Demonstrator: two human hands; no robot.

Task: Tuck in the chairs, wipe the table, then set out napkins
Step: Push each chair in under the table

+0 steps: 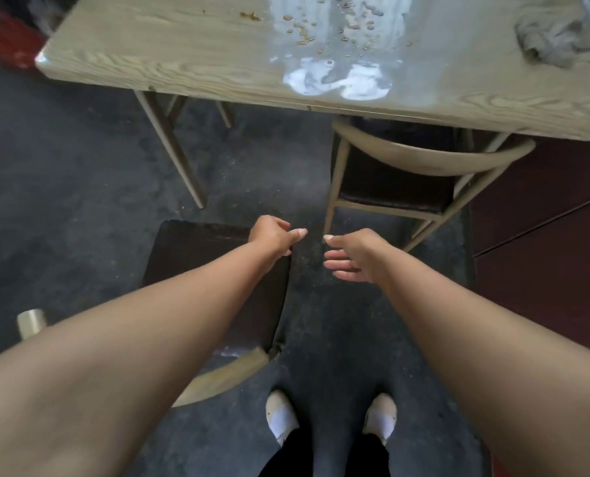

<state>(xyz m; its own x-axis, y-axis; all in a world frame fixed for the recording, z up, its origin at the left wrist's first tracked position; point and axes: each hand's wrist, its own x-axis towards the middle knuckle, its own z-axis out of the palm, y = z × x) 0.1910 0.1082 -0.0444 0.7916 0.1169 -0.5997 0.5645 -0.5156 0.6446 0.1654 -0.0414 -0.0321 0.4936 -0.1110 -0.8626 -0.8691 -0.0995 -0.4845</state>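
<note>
Both bare arms reach forward and down over the dark floor (pixel 63 201). The left hand (pixel 274 235) hovers at the far right corner of the pulled-out chair (pixel 200 270). Its fingers (pixel 279 224) are loosely curled and the thumb is stretched out, grasping nothing. Whether they touch the dark seat I cannot tell. This chair stands well apart from the bench (pixel 183 46), with its pale curved back rail nearest the person.

The right hand (pixel 353 256) hangs just beside the left, over the floor between the two chairs. Its fingers are relaxed and slightly bent, and it holds nothing. Its thumb tip is close to the front leg of the second chair (pixel 424 160) but not on it. That chair sits partly under the bench edge, with its curved back rail still outside.

On the bench top, crumbs (pixel 303 32) are scattered across a shiny wet patch (pixel 338 80). A crumpled grey rag (pixel 551 39) lies near the far right corner, far from both hands. The person's pale shoes (pixel 281 414) show at the bottom.
</note>
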